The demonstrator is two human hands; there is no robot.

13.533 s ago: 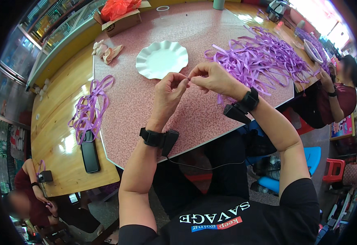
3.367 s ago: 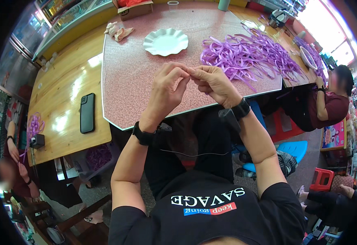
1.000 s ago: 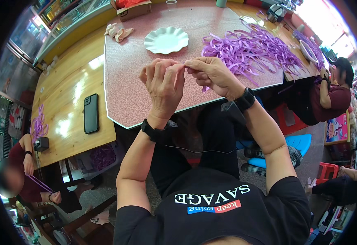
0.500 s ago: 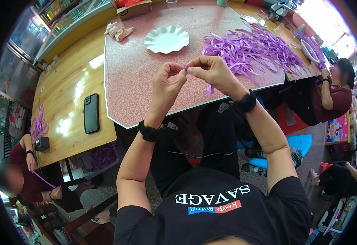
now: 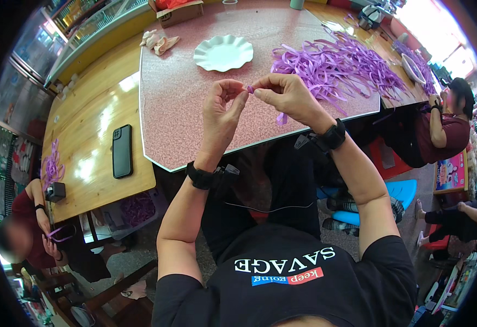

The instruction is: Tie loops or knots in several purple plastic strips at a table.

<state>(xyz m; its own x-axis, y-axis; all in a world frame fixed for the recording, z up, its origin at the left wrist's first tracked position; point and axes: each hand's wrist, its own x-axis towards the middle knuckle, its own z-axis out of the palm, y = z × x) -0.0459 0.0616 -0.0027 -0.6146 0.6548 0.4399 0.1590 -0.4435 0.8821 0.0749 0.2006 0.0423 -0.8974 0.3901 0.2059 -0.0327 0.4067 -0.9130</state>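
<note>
A small purple piece of folded ribbon [image 5: 250, 89] is between the fingertips of both hands, above the pink speckled tabletop [image 5: 184, 125]. My right hand [image 5: 288, 98] pinches it with thumb and index finger. At its other side, the thumb and index fingertips of my left hand [image 5: 225, 106] close on it. Its exact shape is too small to make out. A large heap of loose purple ribbons [image 5: 325, 68] lies just beyond my right hand. One ribbon end [image 5: 282, 118] shows below that hand, near the table edge. Past my hands sits a white scalloped plate [image 5: 223, 53].
A black phone [image 5: 122, 151] lies on the wooden table [image 5: 80, 163] at left. Crumpled beige cloth [image 5: 159, 42] and a cardboard box [image 5: 180, 13] are at the far side. Co-workers sit at left [image 5: 26, 223] and right [image 5: 448, 122]. A blue stool [image 5: 399, 193] stands at my right.
My fingertips have shifted slightly, and more of the purple piece shows between them. The co-worker at left has brought both hands together, looping a ribbon that was stretched out before.
</note>
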